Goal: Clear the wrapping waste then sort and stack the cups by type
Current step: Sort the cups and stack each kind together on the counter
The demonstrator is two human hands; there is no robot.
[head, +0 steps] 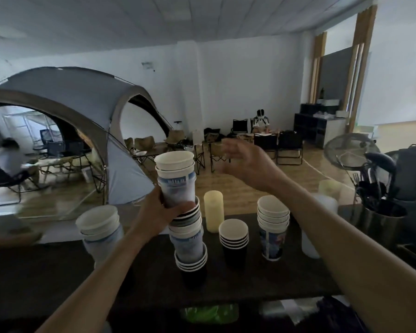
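Note:
A tall mixed stack of paper cups [190,239] stands in the middle of the dark counter [286,282], with black cups at its base and white-and-blue cups above. My left hand [163,212] is shut on the upper white-and-blue cups [175,179] of that stack. My right hand [247,164] hovers open and blurred above and to the right, holding nothing. A short stack of black cups [234,241] stands to the right, then a stack of printed white cups [273,227]. Another white-and-blue stack [100,229] leans at the left.
A pale yellow cylinder [213,210] and a translucent plastic cup stack [322,212] stand at the counter's back. A metal holder with dark utensils [382,212] and a mesh strainer [351,150] are at the right. Green and clear wrapping [209,313] lies below the front edge.

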